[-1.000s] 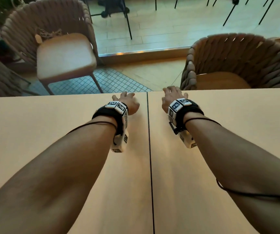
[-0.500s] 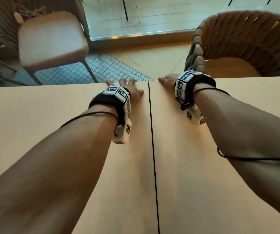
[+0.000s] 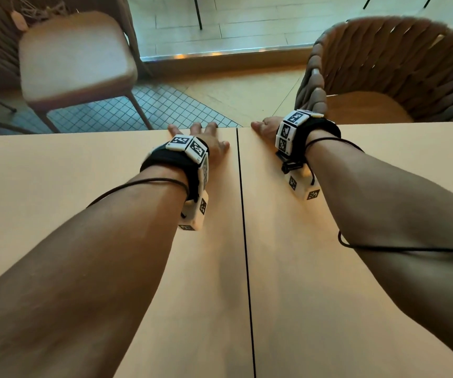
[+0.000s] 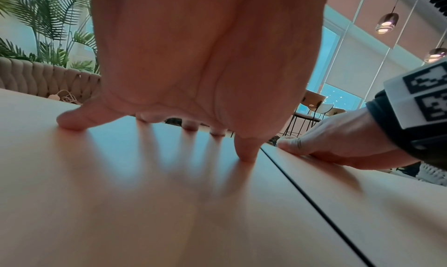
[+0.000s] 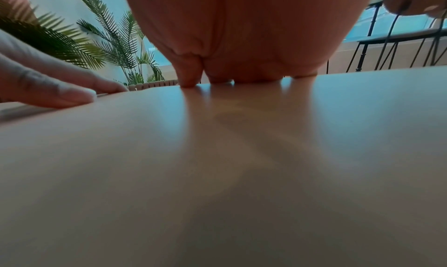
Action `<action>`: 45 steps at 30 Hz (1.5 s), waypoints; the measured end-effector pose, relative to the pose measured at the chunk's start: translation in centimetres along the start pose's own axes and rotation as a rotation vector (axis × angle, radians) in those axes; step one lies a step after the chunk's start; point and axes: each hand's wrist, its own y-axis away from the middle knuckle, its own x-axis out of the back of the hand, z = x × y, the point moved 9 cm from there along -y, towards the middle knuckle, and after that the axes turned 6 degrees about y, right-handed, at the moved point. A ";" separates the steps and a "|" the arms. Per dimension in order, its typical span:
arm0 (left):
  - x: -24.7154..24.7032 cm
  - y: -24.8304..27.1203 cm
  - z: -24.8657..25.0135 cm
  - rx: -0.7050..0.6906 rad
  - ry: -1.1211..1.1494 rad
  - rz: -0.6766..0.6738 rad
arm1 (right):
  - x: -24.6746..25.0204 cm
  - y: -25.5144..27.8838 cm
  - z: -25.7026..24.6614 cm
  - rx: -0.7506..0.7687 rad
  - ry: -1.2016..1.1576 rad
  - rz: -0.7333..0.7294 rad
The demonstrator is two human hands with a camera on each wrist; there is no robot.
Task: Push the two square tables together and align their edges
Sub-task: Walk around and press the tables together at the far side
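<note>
Two light wooden tables stand side by side, the left table (image 3: 56, 186) and the right table (image 3: 411, 159) parted only by a thin dark seam (image 3: 243, 214). Their far edges look level at the seam. My left hand (image 3: 206, 137) sits at the left table's far edge just beside the seam; its thumb (image 4: 246, 152) presses the top while the middle fingers hook over the edge. My right hand (image 3: 265, 129) holds the right table's far edge the same way, thumb flat on the top (image 4: 290, 145), fingertips hidden below the edge.
Beyond the left table stands a chair with a tan cushioned seat (image 3: 75, 55). A woven rope-back chair (image 3: 397, 64) is tucked close against the right table's far edge. Tiled floor and a metal threshold strip (image 3: 220, 54) lie between them.
Both hands slid forward from lying on the tops to hooking their fingers over the far edges. My head came forward and the seam looks the same width.
</note>
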 end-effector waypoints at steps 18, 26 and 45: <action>0.2 0.4 0.4 0.016 0.072 0.012 | 0.0 -1.2 0.1 0.065 0.066 0.010; -0.5 -0.9 0.2 -0.004 0.073 0.022 | 0.2 -1.0 0.2 0.076 0.035 0.042; -2.5 1.2 -0.2 -0.045 0.094 -0.075 | -3.0 6.1 -3.3 0.165 0.218 0.093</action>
